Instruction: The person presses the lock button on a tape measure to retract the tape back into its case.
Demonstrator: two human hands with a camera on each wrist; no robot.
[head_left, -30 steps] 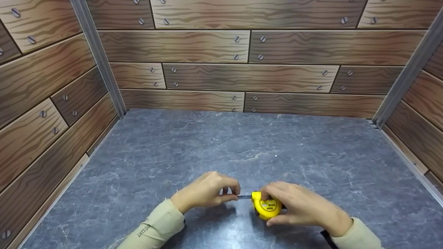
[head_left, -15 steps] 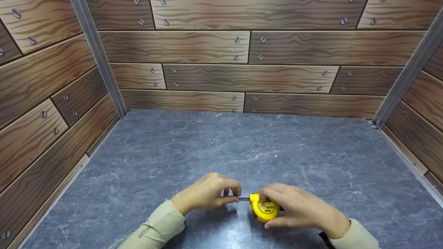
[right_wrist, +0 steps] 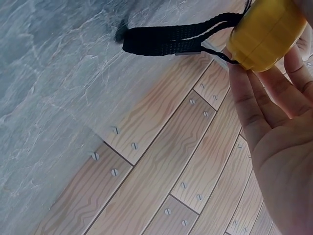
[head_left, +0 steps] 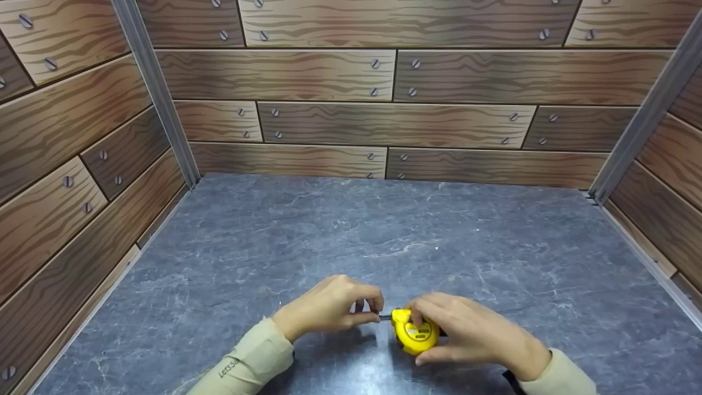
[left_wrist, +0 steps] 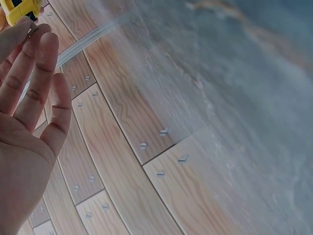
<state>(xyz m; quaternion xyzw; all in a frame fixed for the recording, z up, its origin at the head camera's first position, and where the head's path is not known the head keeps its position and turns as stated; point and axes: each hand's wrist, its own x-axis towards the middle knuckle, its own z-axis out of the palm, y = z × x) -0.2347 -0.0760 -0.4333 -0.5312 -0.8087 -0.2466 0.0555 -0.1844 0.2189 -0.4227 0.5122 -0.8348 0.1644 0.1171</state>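
My right hand [head_left: 466, 329] grips a yellow tape measure [head_left: 415, 333], thumb below and fingers over its top. A short stretch of blade [head_left: 385, 317] shows between the case mouth and my left hand [head_left: 334, 307], whose thumb and index finger pinch the blade's end. The right wrist view shows the back of the yellow case [right_wrist: 266, 36] against the fingertips, with a black wrist strap [right_wrist: 161, 40] hanging from it. In the left wrist view, the metal end hook [left_wrist: 31, 32] peeks out between thumb and fingers, close to the case [left_wrist: 17, 10].
Both hands are over the near part of a grey marbled tabletop [head_left: 340, 230]. Wood-plank-patterned walls [head_left: 307, 74] enclose it at the back and both sides, with metal corner posts [head_left: 159, 93] at the back corners.
The right hand has brought the tape measure left and slightly nearer me, so less blade shows between case and left hand. The left hand has barely moved.
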